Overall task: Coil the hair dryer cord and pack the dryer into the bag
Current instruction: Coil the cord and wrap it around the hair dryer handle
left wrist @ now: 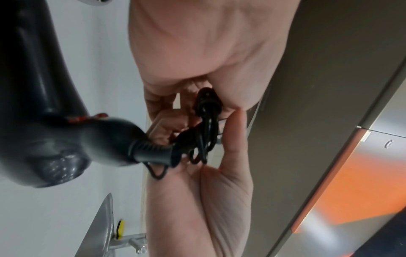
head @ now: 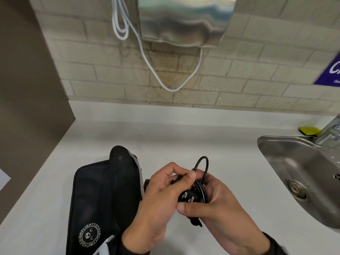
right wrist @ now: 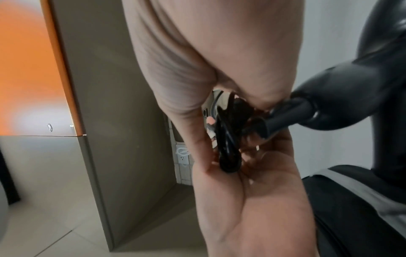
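Observation:
Both hands meet above the white counter [head: 184,140]. My right hand [head: 195,198] grips the coiled black cord [head: 201,192], with the two-pin plug [head: 190,196] facing up against its thumb. My left hand [head: 184,178] pinches a strand of cord at the top of the coil, and one loop [head: 202,165] stands free above it. The black hair dryer [left wrist: 54,130] hangs just under the hands, its cord collar [right wrist: 283,118] entering the bundle [right wrist: 228,147]. In the head view the hands hide most of the dryer. The black bag [head: 103,199] lies to the left of the hands.
A steel sink [head: 303,172] with a faucet [head: 331,129] and a yellow sponge [head: 310,130] sits at the right. A metal wall unit [head: 184,21] and a hanging white cable [head: 147,59] are on the brick wall behind. A brown panel [head: 27,89] bounds the left.

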